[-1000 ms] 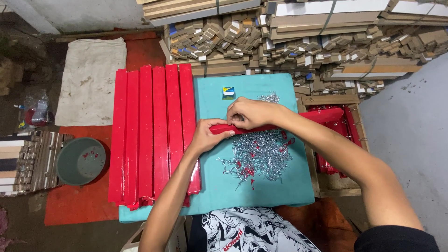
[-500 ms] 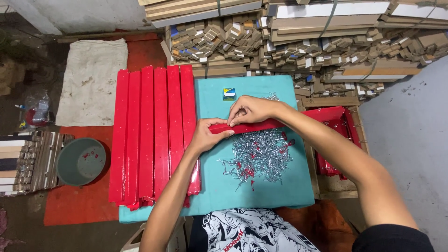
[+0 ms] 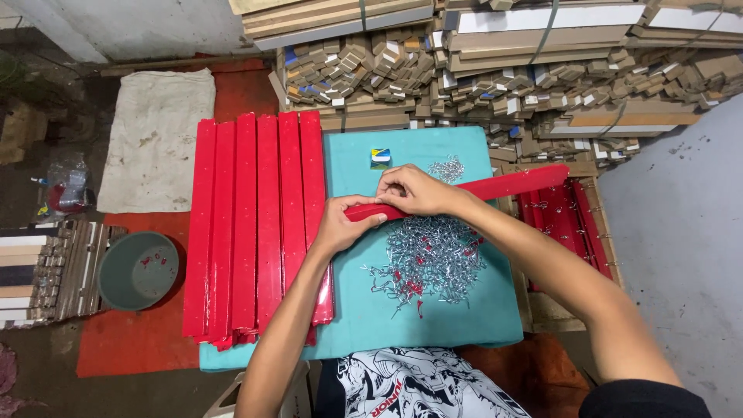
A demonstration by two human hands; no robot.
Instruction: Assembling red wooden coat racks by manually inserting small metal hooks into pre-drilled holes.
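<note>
Head view: red strip (image 3: 495,187) lies across the teal table (image 3: 348,325), long axis running L-R, far end tilted up toward the R side. L hand (image 3: 340,224) grips its near end; R hand (image 3: 414,192) pinches it just beside, fingertips bent on the top edge (so R hand sits further along the strip). Metal hook pile (image 3: 429,255) lies just below both hands. Small blue-yellow-green card (image 3: 380,158) sits above them. Finished red strips (image 3: 255,224) stacked left.
</note>
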